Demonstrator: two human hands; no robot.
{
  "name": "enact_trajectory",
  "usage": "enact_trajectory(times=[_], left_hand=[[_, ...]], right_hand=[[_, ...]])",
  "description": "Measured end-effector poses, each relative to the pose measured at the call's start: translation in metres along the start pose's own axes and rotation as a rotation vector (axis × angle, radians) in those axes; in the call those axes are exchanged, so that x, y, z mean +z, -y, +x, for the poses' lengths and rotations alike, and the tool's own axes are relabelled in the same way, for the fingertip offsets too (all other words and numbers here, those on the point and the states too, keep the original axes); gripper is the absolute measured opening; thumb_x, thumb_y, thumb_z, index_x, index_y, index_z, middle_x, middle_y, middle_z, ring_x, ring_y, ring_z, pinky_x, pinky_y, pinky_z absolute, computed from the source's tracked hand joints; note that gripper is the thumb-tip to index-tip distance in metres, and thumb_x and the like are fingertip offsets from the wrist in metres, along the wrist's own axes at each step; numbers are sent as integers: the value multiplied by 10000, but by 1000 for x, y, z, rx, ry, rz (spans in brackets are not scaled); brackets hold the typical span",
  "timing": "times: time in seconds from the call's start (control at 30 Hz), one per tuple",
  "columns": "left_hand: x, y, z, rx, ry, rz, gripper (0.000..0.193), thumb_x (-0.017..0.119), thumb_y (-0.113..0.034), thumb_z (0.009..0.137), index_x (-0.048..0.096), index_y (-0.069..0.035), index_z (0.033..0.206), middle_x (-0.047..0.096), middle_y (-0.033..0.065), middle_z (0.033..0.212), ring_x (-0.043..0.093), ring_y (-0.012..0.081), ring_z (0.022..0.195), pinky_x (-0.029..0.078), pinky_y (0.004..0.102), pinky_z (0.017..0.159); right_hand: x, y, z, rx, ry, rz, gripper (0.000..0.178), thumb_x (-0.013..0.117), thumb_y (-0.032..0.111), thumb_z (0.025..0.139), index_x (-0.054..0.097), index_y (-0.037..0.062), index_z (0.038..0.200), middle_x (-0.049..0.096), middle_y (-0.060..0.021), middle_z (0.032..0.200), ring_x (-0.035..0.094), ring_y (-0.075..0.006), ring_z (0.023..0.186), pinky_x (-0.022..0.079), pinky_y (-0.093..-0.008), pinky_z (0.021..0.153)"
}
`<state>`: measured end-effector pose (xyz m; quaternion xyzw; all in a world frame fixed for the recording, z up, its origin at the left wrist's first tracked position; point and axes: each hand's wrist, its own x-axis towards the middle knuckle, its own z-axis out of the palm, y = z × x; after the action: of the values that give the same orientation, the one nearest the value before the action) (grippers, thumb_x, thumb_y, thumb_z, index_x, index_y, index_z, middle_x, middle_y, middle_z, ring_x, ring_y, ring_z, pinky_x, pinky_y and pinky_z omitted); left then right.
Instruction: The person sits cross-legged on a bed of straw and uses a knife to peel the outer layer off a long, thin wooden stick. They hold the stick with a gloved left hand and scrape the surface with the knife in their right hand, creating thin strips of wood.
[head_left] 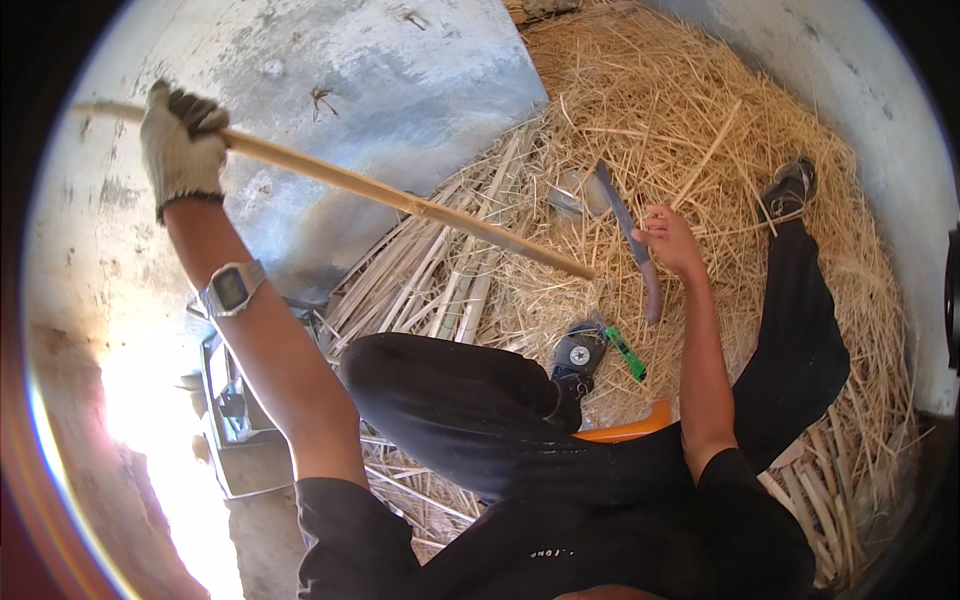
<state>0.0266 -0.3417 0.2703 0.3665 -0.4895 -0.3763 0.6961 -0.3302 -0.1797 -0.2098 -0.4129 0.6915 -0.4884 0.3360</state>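
Observation:
My left hand, in a pale knitted work glove, is raised at the upper left. Its fingers wrap around a long bamboo stick, which slants down to the right, its lower end over the straw. My bare right hand hovers at the right with fingers loosely bent and partly apart. Beside its fingertips lies a machete with a dark blade and brown handle; whether they touch it I cannot tell. A green box cutter rests by my left shoe.
Loose straw covers much of the floor. Split bamboo strips lie along the left wall. An orange plastic seat shows under my legs. An open toolbox stands at the left. A greyish object sits near the blade.

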Motion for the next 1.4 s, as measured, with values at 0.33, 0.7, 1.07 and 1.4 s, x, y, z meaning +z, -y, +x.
enact_trajectory(times=[0.33,0.7,1.07,1.4], left_hand=[[-15,18,31,-76,255,-227,266,595,-223,1001,493,-68,810,390,-11,638,396,120,529,364,262,447],[-26,48,-103,-108,462,329,819,367,-669,984,498,25,1398,620,267,1277,615,333,1179,519,407,948],[-13,65,-172,-179,721,340,410,653,-206,957,595,61,1264,703,120,1089,636,141,1016,518,302,885],[-11,67,-172,-206,512,325,257,658,-126,941,661,30,1144,656,17,852,581,77,786,502,250,724]], right_hand=[[54,170,-66,-190,676,381,298,590,280,1012,636,34,1175,634,-35,801,590,-91,725,466,-249,664],[73,169,-89,-243,397,782,210,560,223,1031,608,19,1015,545,-11,676,460,-63,546,364,-219,495],[107,189,-97,-313,448,857,161,509,165,1045,574,22,1081,504,-1,699,431,-58,564,347,-223,508],[100,199,-92,-458,506,713,283,492,200,1049,596,21,1242,580,-24,804,517,-106,676,444,-251,675]])
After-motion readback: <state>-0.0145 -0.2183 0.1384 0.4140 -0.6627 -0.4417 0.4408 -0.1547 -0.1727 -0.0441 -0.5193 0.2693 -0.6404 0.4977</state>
